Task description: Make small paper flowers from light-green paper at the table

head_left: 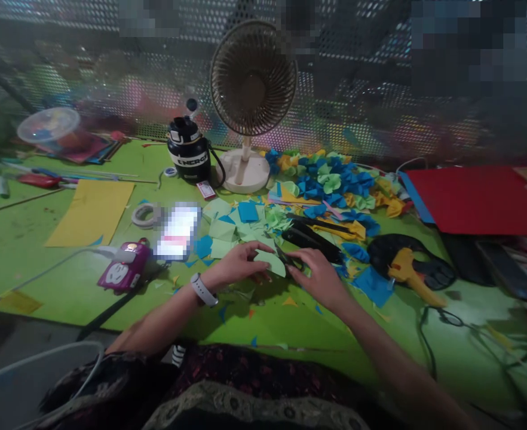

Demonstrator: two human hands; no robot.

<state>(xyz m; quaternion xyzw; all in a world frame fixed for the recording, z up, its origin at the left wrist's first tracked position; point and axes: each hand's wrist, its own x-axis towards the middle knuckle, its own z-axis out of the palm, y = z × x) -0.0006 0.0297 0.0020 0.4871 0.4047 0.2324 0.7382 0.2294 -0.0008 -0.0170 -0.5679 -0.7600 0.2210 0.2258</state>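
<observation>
My left hand [239, 266], with a pale watch band on the wrist, pinches a folded piece of light green paper [272, 263] with a rounded edge. My right hand [319, 278] is closed on a pair of dark scissors [294, 261], whose blades point at the paper's upper right edge; the fingers partly hide the handles. Just beyond both hands lie light green paper squares [222, 230] and a blue paper square [248, 211]. Small coloured paper scraps [289, 301] are scattered below the hands on the green tabletop [299, 325].
Behind stand a fan [254, 83] and a black flask [189, 155]. Paper flowers [330, 179] heap at the back, near a black stapler [312, 239]. Leftward are a lit phone [178, 232], tape roll [146, 215] and purple device [122, 269]; rightward, a glue gun [413, 275] and red sheets [478, 200].
</observation>
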